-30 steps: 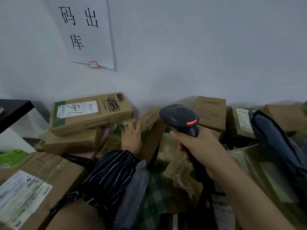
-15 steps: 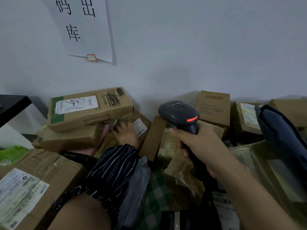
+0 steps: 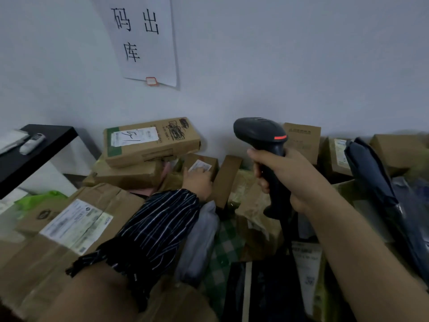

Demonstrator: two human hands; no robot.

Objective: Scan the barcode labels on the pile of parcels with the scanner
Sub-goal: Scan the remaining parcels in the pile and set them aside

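A pile of brown cardboard parcels lies against the wall. My right hand (image 3: 290, 177) grips the handle of a black barcode scanner (image 3: 262, 133), whose head with a red strip points toward the wall above the pile. My left hand (image 3: 199, 180), in a striped sleeve, rests on a small brown parcel (image 3: 204, 163) with a white label (image 3: 200, 166) facing up, its fingers over the label's lower edge. That parcel sits low in the pile, just under a long box with a handwritten label (image 3: 151, 142). The scanner is to the right of the small parcel and above it.
A large box with a shipping label (image 3: 76, 226) lies at the near left. A black table (image 3: 39, 149) with a remote stands at the far left. A dark folded bag (image 3: 380, 187) leans at the right among more boxes. A paper sign (image 3: 141, 38) hangs on the wall.
My left hand has turned the small parcel so its white label faces up and now rests on it. The scanner has risen a little and moved right in view.
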